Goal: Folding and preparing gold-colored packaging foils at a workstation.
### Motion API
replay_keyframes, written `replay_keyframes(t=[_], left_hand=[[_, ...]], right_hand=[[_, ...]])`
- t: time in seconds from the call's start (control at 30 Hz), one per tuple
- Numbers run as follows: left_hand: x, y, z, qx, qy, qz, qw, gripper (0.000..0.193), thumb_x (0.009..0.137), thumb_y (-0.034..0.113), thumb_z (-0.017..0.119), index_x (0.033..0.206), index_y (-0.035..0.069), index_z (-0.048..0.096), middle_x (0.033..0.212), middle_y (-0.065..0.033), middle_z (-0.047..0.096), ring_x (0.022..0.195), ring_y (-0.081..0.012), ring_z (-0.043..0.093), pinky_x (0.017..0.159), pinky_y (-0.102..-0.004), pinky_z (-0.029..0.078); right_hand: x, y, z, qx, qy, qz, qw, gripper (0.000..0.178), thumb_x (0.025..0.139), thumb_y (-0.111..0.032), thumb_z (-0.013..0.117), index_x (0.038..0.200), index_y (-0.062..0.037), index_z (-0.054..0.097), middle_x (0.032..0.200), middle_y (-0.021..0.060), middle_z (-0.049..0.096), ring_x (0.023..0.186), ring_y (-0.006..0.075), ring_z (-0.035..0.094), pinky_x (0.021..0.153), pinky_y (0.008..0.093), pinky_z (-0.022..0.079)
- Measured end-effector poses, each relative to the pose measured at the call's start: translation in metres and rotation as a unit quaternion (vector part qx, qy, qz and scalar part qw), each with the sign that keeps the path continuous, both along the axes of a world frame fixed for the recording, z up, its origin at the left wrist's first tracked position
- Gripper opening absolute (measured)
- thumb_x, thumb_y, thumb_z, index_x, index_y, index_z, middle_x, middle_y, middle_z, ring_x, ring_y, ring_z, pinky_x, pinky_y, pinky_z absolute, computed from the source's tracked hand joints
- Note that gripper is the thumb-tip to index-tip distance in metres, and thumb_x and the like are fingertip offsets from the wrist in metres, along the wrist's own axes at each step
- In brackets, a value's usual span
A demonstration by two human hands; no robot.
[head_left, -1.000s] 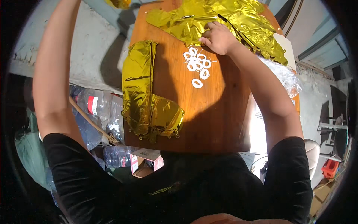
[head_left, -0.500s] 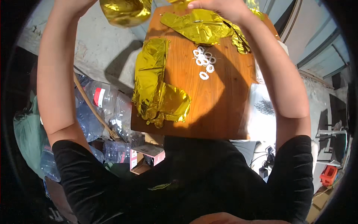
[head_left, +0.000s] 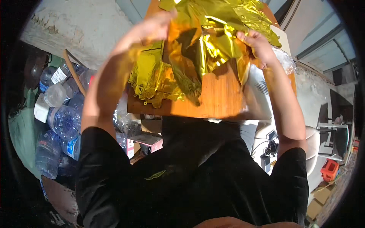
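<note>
Pinching gold foil [head_left: 209, 43] above the table [head_left: 218, 93], the right hand [head_left: 260, 45] is closed on one side; the blurred left hand [head_left: 151, 29] meets the other, grip unclear.

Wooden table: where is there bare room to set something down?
The table shows bare wood toward its near edge, between the hanging foil and the clear plastic packaging on the right. It is crowded at left, with folded foil, and at the far end, with more foil; the left hand and right hand flank the hanging piece.
</note>
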State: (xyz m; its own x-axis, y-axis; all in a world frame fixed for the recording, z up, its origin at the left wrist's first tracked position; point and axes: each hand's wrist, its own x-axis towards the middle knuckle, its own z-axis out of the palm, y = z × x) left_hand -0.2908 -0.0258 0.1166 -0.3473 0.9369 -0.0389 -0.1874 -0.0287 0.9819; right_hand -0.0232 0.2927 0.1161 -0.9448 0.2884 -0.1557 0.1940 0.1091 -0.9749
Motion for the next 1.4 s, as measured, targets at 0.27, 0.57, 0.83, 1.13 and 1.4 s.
replay_keyframes(t=[0.27, 0.57, 0.83, 1.13, 1.4], left_hand=[[0.058, 0.034, -0.066, -0.256, 0.236, 0.17, 0.922, 0.035, 0.1, 0.017, 0.08, 0.124, -0.005, 0.068, 0.109, -0.0108, 0.078, 0.093, -0.0162, 0.071, 0.081, -0.0328, 0.058], [0.067, 0.031, -0.086, -0.326, 0.276, 0.1, 0.899, 0.054, 0.099, 0.025, 0.082, 0.139, -0.007, 0.064, 0.123, -0.0233, 0.077, 0.105, -0.0263, 0.075, 0.092, -0.0362, 0.061], [0.095, -0.104, -0.058, -0.091, 0.636, 0.227, 0.731, 0.051, 0.089, 0.025, 0.087, 0.135, 0.008, 0.072, 0.136, -0.0171, 0.071, 0.133, -0.0381, 0.064, 0.113, -0.0471, 0.051], [0.156, -0.192, -0.072, -0.25, 0.621, 0.068, 0.739, 0.064, 0.083, 0.025, 0.089, 0.141, 0.007, 0.071, 0.16, -0.0166, 0.056, 0.151, -0.0364, 0.049, 0.125, -0.0485, 0.039], [0.164, -0.204, -0.08, -0.168, 0.617, 0.128, 0.758, 0.023, 0.092, 0.017, 0.081, 0.111, 0.003, 0.08, 0.134, -0.0144, 0.074, 0.126, -0.0336, 0.07, 0.108, -0.0453, 0.055]], right_hand=[[0.041, 0.019, -0.074, 0.06, -0.066, -0.073, 0.993, 0.047, 0.096, -0.024, 0.086, 0.126, 0.0062, 0.066, 0.093, 0.0107, 0.074, 0.078, 0.0155, 0.068, 0.07, 0.0327, 0.054], [0.055, 0.001, -0.084, 0.412, -0.072, -0.103, 0.902, 0.054, 0.083, -0.016, 0.089, 0.129, 0.0012, 0.066, 0.099, 0.0203, 0.079, 0.088, 0.0382, 0.076, 0.081, 0.0455, 0.06], [0.061, -0.052, -0.051, 0.658, 0.013, -0.127, 0.742, 0.043, 0.087, -0.024, 0.082, 0.123, -0.0052, 0.068, 0.113, 0.0168, 0.071, 0.113, 0.0371, 0.067, 0.091, 0.0467, 0.059], [0.042, -0.145, -0.084, 0.502, 0.178, 0.216, 0.818, 0.056, 0.095, -0.032, 0.081, 0.137, 0.0021, 0.065, 0.144, 0.0251, 0.064, 0.137, 0.0448, 0.057, 0.117, 0.0508, 0.046], [0.037, -0.144, -0.08, 0.526, 0.112, 0.172, 0.825, 0.051, 0.092, -0.032, 0.084, 0.126, 0.0019, 0.069, 0.126, 0.022, 0.07, 0.118, 0.0444, 0.065, 0.104, 0.0501, 0.053]])
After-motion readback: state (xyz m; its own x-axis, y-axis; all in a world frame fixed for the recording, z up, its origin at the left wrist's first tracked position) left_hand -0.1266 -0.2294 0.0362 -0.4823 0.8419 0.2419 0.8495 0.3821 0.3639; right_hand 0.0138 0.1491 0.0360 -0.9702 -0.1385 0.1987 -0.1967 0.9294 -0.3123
